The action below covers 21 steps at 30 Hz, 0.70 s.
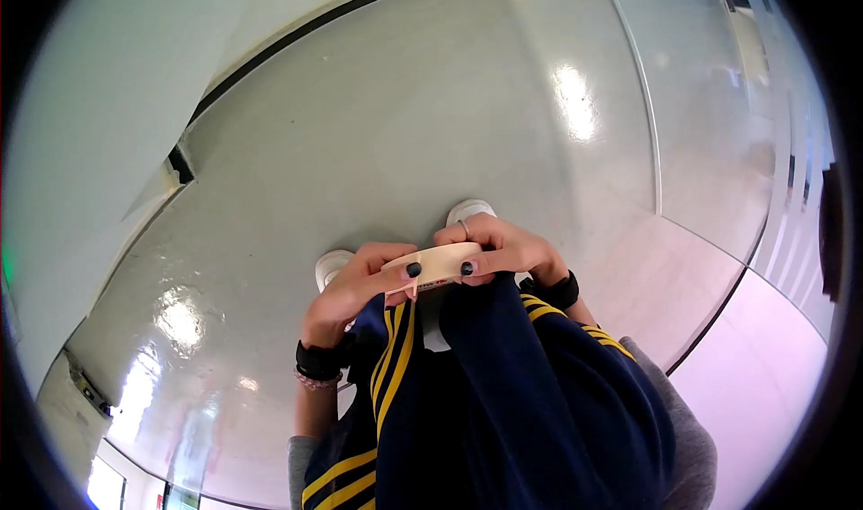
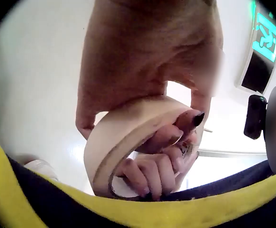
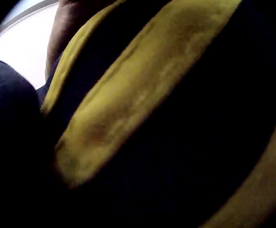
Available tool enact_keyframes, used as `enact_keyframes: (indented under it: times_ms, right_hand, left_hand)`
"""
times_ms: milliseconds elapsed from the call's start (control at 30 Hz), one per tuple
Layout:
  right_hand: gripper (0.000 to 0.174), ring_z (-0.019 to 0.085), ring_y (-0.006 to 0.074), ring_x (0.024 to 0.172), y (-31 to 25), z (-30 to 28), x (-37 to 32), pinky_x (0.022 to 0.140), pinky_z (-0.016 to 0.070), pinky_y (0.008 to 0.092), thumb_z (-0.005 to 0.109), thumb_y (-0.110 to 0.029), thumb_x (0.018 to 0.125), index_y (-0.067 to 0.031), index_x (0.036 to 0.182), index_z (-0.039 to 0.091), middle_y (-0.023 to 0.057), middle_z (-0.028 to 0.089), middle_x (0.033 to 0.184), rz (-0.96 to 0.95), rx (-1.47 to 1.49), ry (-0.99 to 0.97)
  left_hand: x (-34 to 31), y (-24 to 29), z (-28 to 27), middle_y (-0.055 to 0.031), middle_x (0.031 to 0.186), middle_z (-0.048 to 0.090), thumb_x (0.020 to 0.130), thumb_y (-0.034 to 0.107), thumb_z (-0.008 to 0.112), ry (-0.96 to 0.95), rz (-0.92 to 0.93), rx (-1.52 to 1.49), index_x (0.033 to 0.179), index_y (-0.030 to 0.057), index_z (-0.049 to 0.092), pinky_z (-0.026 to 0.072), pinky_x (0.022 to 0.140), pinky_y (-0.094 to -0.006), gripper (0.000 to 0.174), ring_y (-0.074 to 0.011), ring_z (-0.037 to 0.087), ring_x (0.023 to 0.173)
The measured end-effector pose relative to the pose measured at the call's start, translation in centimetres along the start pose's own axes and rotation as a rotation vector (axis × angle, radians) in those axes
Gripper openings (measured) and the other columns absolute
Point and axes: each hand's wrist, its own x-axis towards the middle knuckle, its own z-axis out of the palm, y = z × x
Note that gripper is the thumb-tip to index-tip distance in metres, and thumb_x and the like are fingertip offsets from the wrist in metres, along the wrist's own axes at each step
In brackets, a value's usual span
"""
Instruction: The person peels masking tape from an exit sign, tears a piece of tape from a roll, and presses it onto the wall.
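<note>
A roll of pale beige tape (image 1: 440,264) is held between both hands above the knees. The left hand (image 1: 358,285) grips its left side, thumb on top, with a short pinkish flap of tape by the thumb. The right hand (image 1: 505,249), with a ring on one finger, grips the right side, thumb pressing near the printed edge. In the left wrist view the tape roll (image 2: 121,130) shows its hollow core, the left hand (image 2: 147,57) around it and fingers inside the ring. Dark cloth with yellow stripes (image 3: 128,95) covers most of the right wrist view.
Dark trousers with yellow stripes (image 1: 539,366) cover the lap below the hands. White shoes (image 1: 471,210) stand on the glossy grey floor (image 1: 404,106). A pale wall (image 1: 117,106) is at the left, glass panels (image 1: 710,88) at the right. A green exit sign (image 2: 266,38) hangs above.
</note>
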Motion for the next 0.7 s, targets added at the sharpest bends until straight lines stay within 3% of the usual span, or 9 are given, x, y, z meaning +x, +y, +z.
enact_keyframes:
  times_ms: [100,467,700]
  right_hand:
    - [0.02,0.041,0.0012,0.057,-0.1,0.1,-0.5,0.048,0.0279,0.0174,0.056,-0.02,0.092,-0.001,0.094,0.055,-0.0042,0.047,0.07,0.016,0.042,0.033]
    - [0.025,0.044,0.0074,0.06,-2.1,0.6,-0.7,0.052,0.0333,0.0239,0.058,-0.027,0.091,-0.0021,0.095,0.056,-0.0016,0.047,0.067,0.041,-0.37,0.047]
    - [0.025,0.044,0.006,0.06,-2.3,0.7,-0.9,0.052,0.0334,0.0234,0.057,-0.027,0.092,-0.0025,0.098,0.056,-0.0035,0.046,0.066,0.075,-0.373,0.047]
  left_hand:
    - [0.5,0.3,0.5,0.0009,0.067,0.056,0.089,0.031,0.061,0.013,-0.024,0.032,0.081,0.0,0.062,0.0339,0.051,-0.0202,0.032,-0.0038,0.044,0.055]
    - [0.7,0.9,2.5,0.0026,0.064,0.054,0.084,0.036,0.067,0.212,-0.131,0.329,0.081,0.0004,0.066,0.0341,0.051,-0.0206,0.036,-0.0034,0.046,0.058]
    - [1.0,0.0,3.3,0.0032,0.063,0.051,0.085,0.039,0.066,0.299,-0.059,0.38,0.083,-0.0016,0.064,0.0328,0.052,-0.0234,0.041,-0.005,0.043,0.061]
